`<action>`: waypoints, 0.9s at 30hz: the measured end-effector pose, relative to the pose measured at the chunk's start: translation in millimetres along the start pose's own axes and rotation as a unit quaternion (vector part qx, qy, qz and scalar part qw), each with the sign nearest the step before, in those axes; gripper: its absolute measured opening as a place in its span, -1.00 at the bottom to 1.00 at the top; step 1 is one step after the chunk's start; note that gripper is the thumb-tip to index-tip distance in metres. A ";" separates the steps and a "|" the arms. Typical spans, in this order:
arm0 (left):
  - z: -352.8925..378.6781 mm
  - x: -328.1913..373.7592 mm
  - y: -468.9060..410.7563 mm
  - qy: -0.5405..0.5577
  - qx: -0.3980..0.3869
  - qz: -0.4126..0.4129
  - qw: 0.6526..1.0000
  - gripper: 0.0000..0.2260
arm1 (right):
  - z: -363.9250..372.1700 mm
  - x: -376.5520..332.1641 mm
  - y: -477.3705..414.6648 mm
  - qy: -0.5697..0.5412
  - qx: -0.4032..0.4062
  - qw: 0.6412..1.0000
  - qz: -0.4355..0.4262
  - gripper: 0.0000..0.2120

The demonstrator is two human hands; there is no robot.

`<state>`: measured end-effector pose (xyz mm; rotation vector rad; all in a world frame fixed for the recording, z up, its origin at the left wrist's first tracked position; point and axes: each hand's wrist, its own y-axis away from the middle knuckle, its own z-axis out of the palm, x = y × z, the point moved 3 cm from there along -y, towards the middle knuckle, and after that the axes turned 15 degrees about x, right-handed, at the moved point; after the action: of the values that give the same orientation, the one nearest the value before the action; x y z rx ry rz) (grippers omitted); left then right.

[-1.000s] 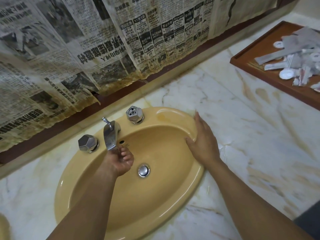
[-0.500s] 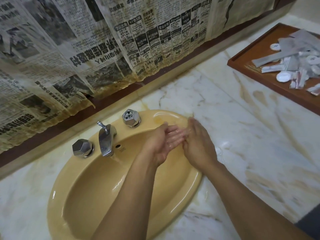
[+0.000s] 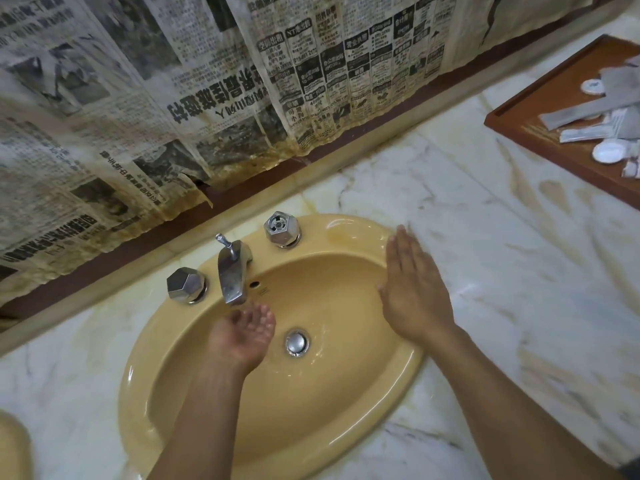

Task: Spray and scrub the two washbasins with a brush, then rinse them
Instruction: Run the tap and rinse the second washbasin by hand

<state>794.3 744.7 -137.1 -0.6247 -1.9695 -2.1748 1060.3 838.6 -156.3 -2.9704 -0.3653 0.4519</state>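
A yellow oval washbasin [image 3: 346,424] is set in a marble counter, with a chrome tap spout [image 3: 232,276], two faceted chrome knobs [image 3: 185,285] [image 3: 281,228] and a chrome drain plug [image 3: 296,342]. My left hand [image 3: 244,332] is cupped palm up right under the spout, wet, holding nothing. My right hand [image 3: 412,292] lies flat with straight fingers on the basin's right rim. A sliver of a second yellow basin [image 3: 10,445] shows at the lower left edge. No brush or spray bottle is in view.
Stained newspaper [image 3: 207,98] covers the wall behind the basin. A brown wooden tray [image 3: 540,109] with sachets and white round lids sits on the marble counter [image 3: 502,237] at the far right.
My left hand has left the right rim beside my right hand and gone back under the spout, cupped. My right hand stays on the right rim, fingers stretched forward.
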 end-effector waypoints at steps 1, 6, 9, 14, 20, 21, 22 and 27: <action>2.2 1.7 -0.4 -0.015 0.000 0.004 1.000 -0.73 | 0.8 -0.6 2.4 0.008 0.003 1.000 0.003 -0.26; 15.6 -0.1 3.7 -0.050 -0.022 0.003 0.998 -0.82 | -0.1 -9.6 -58.1 -0.005 -0.052 0.996 -0.068 -0.10; 25.2 -3.7 5.1 -0.066 -0.046 0.005 0.997 -0.93 | -8.4 -9.1 -59.2 -0.031 -0.039 0.996 -0.070 -0.07; 28.1 -4.7 -5.7 -0.057 -0.038 -0.007 0.998 -0.80 | -12.9 -8.9 -46.3 -0.036 0.026 0.999 -0.028 -0.10; 23.2 -4.2 -19.8 -0.026 -0.015 -0.038 0.999 -0.69 | -14.2 -10.8 -45.1 -0.026 0.032 0.998 -0.039 -0.10; 26.0 -7.8 -20.0 -0.015 -0.014 -0.045 0.999 -0.69 | -14.3 -10.5 -46.0 -0.026 0.034 0.998 -0.040 -0.10; 29.2 -13.0 -16.7 0.001 -0.016 -0.050 0.999 -0.70 | -14.0 -10.7 -45.6 -0.026 0.034 0.998 -0.043 -0.10; 96.5 -43.9 31.8 -0.006 -0.151 -0.035 0.988 -0.72 | -11.1 -7.9 -47.3 -0.029 0.041 0.998 -0.046 -0.11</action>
<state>865.9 827.3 -119.8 -0.6150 -1.7042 -2.5441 1046.0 881.4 -136.5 -2.8524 -0.4768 0.5314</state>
